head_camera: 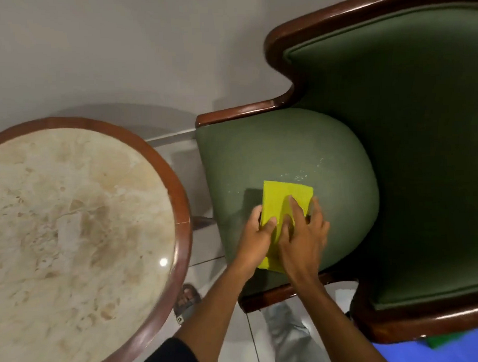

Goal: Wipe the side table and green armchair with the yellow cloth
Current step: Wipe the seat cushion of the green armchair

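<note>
A folded yellow cloth point(283, 203) lies flat on the rounded left arm of the green armchair point(285, 152), which has a dark wood frame. My left hand point(257, 235) grips the cloth's left edge, fingers curled over it. Pressing down on the cloth's right half is my right hand point(304, 232), fingers spread. A few wet streaks shine on the upholstery just beyond the cloth. The round side table point(179, 199), marble-topped with a brown wooden rim, stands to the left of the chair, apart from both hands.
A grey wall runs behind the table and chair. White floor tiles show in the narrow gap between them, with my sandalled foot point(186, 300) there. A blue and green patch point(438, 347) sits at the bottom right edge.
</note>
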Demonstrator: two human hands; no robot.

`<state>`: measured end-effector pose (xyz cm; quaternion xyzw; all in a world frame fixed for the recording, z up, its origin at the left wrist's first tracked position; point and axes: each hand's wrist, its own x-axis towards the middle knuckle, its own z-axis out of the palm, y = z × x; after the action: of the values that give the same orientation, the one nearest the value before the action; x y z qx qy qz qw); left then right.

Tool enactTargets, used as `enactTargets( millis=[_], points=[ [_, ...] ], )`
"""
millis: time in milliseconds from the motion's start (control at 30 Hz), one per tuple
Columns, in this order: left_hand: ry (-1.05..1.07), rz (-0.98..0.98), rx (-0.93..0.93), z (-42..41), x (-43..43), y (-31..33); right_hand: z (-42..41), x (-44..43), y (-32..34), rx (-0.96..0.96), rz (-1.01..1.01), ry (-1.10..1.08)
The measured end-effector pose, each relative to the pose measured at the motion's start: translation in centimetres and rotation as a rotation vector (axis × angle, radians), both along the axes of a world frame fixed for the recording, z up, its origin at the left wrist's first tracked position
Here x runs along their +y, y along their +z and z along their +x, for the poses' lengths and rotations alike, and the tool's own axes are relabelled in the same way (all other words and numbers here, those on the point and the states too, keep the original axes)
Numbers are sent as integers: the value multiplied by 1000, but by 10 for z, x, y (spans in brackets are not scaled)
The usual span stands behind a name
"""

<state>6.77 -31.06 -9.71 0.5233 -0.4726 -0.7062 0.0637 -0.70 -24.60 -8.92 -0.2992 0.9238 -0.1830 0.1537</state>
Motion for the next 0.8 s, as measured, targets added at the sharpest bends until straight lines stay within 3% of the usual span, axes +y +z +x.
enactTargets(
  millis=[133, 200, 300, 433, 533, 600, 700, 800],
  points=[
    [-403, -610, -389, -3, -24, -33, -18, 3, -43, -58, 314, -47],
    [-467, -891, -377, 5, -51, -41, -17, 1, -67, -26, 314, 14],
    [-624, -1146, -343, 5, -117, -56, -17, -6, -90, 76, 254, -5],
    [-928, -1284, -493, -5, -221, -80, -25, -14, -101, 116, 231, -128],
    [-1176, -1336, -517, 1, -268, -97, -64, -30, -104, 142, 207, -372],
    [-1232, -1321, -482, 8, -281, -108, -110, -40, -104, 140, 176, -454],
    [-1191, -1336, -449, 11, -281, -123, -172, -56, -99, 99, 162, -343],
    [-1205, -1367, -451, 12, -282, -123, -170, -90, -96, 98, 166, -121]
  ],
)
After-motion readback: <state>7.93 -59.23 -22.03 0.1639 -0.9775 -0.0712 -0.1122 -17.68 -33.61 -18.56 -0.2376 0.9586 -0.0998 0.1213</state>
